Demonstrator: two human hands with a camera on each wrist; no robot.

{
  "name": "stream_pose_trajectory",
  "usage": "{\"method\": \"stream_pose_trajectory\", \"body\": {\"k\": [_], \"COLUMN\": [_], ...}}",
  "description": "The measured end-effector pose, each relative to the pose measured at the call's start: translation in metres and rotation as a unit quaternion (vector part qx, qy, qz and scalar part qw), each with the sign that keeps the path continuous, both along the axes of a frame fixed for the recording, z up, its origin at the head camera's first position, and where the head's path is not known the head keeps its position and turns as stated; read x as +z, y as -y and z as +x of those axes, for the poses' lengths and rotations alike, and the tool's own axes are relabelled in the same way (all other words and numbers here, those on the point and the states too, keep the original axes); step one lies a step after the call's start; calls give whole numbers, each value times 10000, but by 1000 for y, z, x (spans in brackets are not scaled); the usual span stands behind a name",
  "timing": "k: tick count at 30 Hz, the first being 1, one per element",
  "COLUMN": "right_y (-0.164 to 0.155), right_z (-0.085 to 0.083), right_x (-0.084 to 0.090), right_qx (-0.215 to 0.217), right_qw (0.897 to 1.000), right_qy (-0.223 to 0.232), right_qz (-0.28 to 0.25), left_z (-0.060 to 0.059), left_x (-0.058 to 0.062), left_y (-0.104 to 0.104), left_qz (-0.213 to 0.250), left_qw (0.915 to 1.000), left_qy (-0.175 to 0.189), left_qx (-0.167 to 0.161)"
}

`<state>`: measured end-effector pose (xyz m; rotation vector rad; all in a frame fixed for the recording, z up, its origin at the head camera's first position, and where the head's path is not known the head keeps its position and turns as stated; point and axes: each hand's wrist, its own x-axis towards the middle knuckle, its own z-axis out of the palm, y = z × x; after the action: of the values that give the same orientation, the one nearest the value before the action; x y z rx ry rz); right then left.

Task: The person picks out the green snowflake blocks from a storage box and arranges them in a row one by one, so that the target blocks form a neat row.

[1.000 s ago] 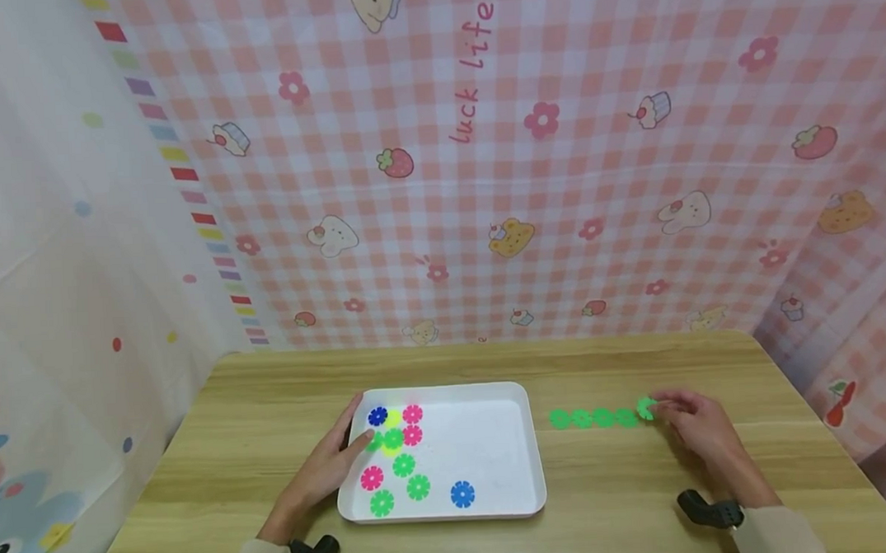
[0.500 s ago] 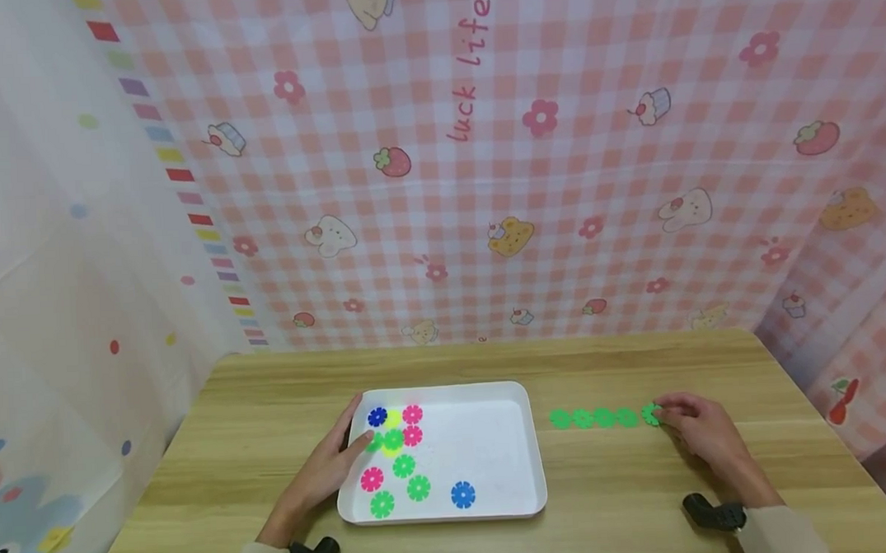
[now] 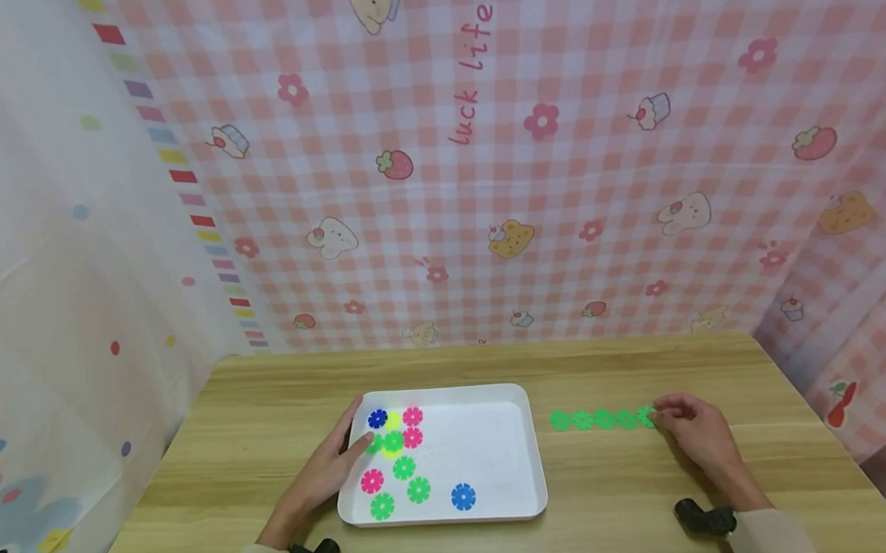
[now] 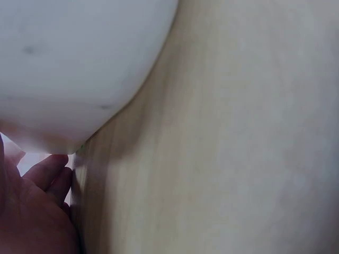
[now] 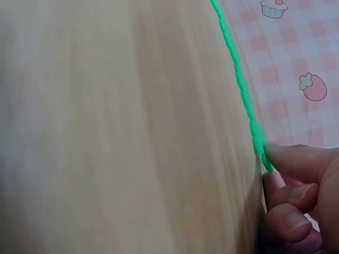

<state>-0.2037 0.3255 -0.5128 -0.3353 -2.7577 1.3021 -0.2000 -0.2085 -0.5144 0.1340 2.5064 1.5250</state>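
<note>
The right hand (image 3: 693,432) is laid low on the wooden worktop (image 3: 616,500), with the forearm coming in from the near right edge and the wrist kept close to the surface. Its fingers (image 5: 288,190) are curled and drawn narrow, and the last green disc (image 3: 647,417) is pinched between the thumb and the fingertips at the right end of the row of green discs (image 3: 594,419). The row is stretched out flat on the worktop to the left of these fingers, the discs being set one against the other in a straight line. In the right wrist view the row is seen edge-on as a thin green line that ends at the fingertips. The left hand (image 3: 324,471) is rested on the worktop at the left side of the white tray (image 3: 495,439), the forearm coming in from the near left. Its fingers (image 3: 357,441) are held fairly straight and relaxed, and they are laid over the left rim of the tray, nothing being gripped by them. Just in front of these fingertips, inside the tray, a small heap of discs is found: a blue disc (image 3: 377,418), pink discs (image 3: 412,426), a yellow disc (image 3: 393,420) and green ones. More loose discs are lying nearer in the tray, to the right of the left hand, among them a pink one (image 3: 372,480) and a second blue one (image 3: 463,497).
</note>
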Motion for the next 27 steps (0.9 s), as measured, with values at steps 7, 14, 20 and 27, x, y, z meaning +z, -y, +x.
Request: {"method": "stream_pose_trajectory", "body": {"k": [7,14,20,27], "right_y": [3,4,7,28], "right_z": [0,0,0,-7], "right_x": [-1,0,7,30], "right_qx": [-96,-138,-154,355], "right_qw": [9999,9998,9999,9991], "right_qy": [1,111,29,-233], "right_qz": [36,-47,-26,88], "left_z": [1,2,1,1], "left_x": [0,1,1,0], "left_y": [0,-1,0,1], "left_qz": [-51,-2,-10,105], "left_qw": [10000,10000,10000,9999], "left_qy": [0,20,6,37], "left_qx": [48,8,48,45]}}
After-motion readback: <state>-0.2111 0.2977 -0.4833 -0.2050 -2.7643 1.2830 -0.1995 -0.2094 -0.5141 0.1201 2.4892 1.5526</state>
